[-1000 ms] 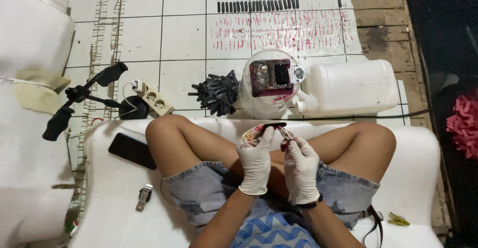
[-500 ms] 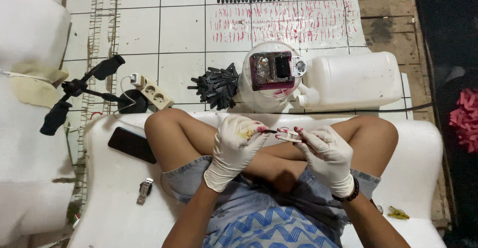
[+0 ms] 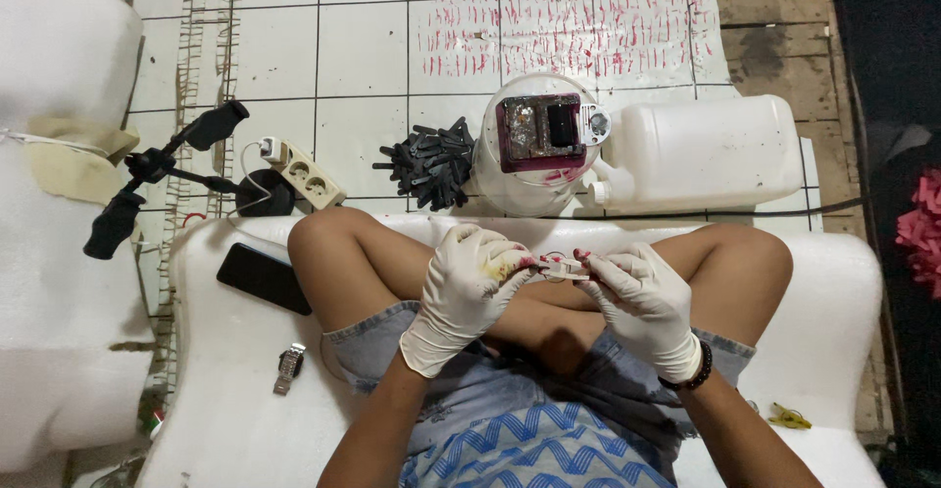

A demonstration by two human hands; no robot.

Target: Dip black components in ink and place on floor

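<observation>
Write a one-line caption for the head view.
Both gloved hands, left hand and right hand, pinch a small pale piece above crossed legs.

Small pale piece point(image 3: 563, 269), pinched between both hands: too small to identify, partly covered by fingertips. Pink item point(image 3: 923, 231): cut off by right edge. White container point(image 3: 59, 47): cropped at left and top edges. Yellow scrap point(image 3: 790, 415) on the cushion: too small to tell.

dark phone screen point(image 3: 263, 277) beside left thigh.
</observation>
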